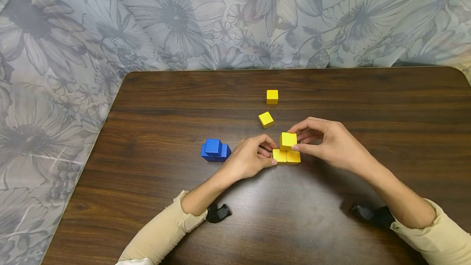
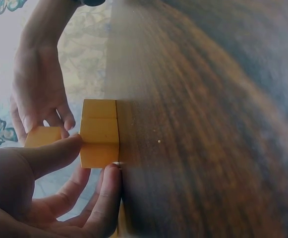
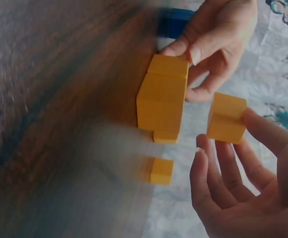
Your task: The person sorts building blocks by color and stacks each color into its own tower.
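Two yellow cubes (image 1: 279, 157) sit side by side on the table. At their left end, my left hand (image 1: 247, 158) pinches the nearer cube, with thumb and fingertips at its corners. My right hand (image 1: 333, 144) holds another yellow cube (image 1: 288, 140) between thumb and fingers, close over the pair. The right wrist view shows a gap between this held cube (image 3: 228, 117) and the two below. Thumb and fingers of the left hand lie on opposite sides of the cube pair (image 2: 99, 130) in the left wrist view.
Left of the left hand stands a small stack of blue cubes (image 1: 213, 147), one resting on top of two. Two loose yellow cubes, one turned (image 1: 266, 120) and one farther back (image 1: 272, 97), lie beyond the hands. A floral cloth (image 1: 184, 23) hangs behind the wooden table (image 1: 165, 93).
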{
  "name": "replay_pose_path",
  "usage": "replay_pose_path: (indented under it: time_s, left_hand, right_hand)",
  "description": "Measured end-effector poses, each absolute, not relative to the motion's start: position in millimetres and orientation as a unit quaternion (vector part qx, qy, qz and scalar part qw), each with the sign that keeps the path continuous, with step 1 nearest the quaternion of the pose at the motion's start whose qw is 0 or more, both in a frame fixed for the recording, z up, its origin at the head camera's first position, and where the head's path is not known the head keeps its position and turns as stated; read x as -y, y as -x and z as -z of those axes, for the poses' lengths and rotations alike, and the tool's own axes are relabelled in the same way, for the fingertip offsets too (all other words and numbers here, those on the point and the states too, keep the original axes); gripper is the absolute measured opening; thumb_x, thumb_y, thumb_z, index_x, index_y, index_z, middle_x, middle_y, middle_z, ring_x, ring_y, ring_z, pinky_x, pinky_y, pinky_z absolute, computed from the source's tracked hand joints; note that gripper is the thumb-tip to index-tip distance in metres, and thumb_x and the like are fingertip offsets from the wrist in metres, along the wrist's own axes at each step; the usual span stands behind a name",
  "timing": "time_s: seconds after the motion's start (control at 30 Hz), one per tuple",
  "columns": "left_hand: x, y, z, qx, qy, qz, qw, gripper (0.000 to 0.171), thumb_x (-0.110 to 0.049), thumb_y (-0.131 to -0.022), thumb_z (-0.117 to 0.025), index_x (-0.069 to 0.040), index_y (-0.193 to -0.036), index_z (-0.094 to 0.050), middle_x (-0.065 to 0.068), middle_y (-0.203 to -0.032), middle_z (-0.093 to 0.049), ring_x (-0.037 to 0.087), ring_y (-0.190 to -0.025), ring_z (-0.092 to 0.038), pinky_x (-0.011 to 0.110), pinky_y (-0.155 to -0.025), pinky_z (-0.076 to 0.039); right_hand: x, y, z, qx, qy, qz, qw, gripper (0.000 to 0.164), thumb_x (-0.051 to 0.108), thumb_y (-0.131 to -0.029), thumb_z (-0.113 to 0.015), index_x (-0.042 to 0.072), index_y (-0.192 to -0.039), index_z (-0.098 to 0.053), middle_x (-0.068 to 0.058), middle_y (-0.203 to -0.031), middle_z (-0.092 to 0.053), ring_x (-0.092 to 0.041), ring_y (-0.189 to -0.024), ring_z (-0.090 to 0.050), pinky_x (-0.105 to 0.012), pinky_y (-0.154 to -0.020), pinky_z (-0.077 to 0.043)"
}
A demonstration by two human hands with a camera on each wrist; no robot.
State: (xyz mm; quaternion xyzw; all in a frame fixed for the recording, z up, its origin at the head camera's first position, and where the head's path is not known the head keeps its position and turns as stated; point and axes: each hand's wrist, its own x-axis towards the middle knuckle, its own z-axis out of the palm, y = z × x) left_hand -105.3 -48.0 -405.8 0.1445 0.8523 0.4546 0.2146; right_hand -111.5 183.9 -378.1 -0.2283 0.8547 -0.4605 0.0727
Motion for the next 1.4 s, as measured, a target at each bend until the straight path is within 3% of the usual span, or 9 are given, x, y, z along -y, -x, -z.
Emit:
replay_pose_path:
  time_s: [0.5,0.73,1.4]
  left_hand:
    - [48.8,105.3,406.0,-0.850,-0.150,-0.454,0.222,0.032,-0.008,-0.084,-0.080,-0.010,-0.113,-0.067,0.002,-0.109,-0.068,0.009,-0.091,-0.068,0.017,-0.077,-0.053]
    - [49.3,104.8,406.0,-0.851,-0.152,-0.451,0.222,0.034,-0.007,-0.083,-0.081,-0.010,-0.114,-0.066,0.002,-0.109,-0.068,0.011,-0.093,-0.068,0.017,-0.078,-0.053]
    - [48.9,104.4,405.4,-0.854,-0.149,-0.445,0.225,0.033,-0.008,-0.083,-0.082,-0.011,-0.111,-0.066,0.002,-0.108,-0.069,0.011,-0.092,-0.069,0.017,-0.077,-0.053]
  right_hand:
    - [-175.6,106.1,383.4,-0.856,0.251,0.446,0.072,0.030,0.002,-0.081,-0.082,0.013,-0.107,-0.072,0.001,-0.104,-0.070,-0.010,-0.085,-0.069,-0.026,-0.071,-0.058]
    - [-174.1,104.2,385.4,-0.864,0.257,0.429,0.055,0.031,0.004,-0.079,-0.084,0.017,-0.104,-0.072,0.006,-0.101,-0.069,-0.009,-0.083,-0.068,-0.027,-0.072,-0.058]
    - [-170.4,101.1,391.2,-0.873,0.247,0.413,0.078,0.028,0.013,-0.079,-0.085,0.018,-0.104,-0.072,0.008,-0.099,-0.071,-0.010,-0.084,-0.068,-0.031,-0.072,-0.057]
